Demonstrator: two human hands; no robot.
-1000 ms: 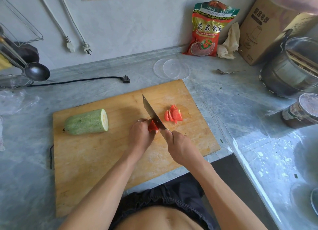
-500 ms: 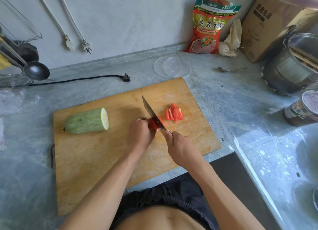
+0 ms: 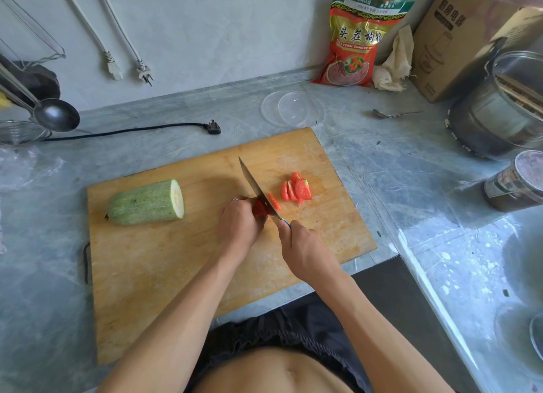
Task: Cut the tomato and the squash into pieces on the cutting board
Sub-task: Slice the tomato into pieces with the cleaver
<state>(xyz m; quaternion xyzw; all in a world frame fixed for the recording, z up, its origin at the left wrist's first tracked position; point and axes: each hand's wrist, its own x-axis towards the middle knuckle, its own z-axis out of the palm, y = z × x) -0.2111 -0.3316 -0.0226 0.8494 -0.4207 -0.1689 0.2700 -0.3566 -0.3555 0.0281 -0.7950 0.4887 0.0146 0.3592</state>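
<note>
Left hand (image 3: 239, 222) fingers curl around the tomato (image 3: 260, 209); right hand (image 3: 304, 250) fingers grip the knife (image 3: 257, 188) on the cutting board (image 3: 176, 260)

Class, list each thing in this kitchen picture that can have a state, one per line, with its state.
tomato: partly sliced, held by the left hand
tomato slices: cut, piled on the cutting board
squash: one end cut off, otherwise whole, lying untouched
knife: gripped by the right hand, blade against the tomato
black plug: unplugged, lying on the counter
white plugs: unplugged, hanging
</note>
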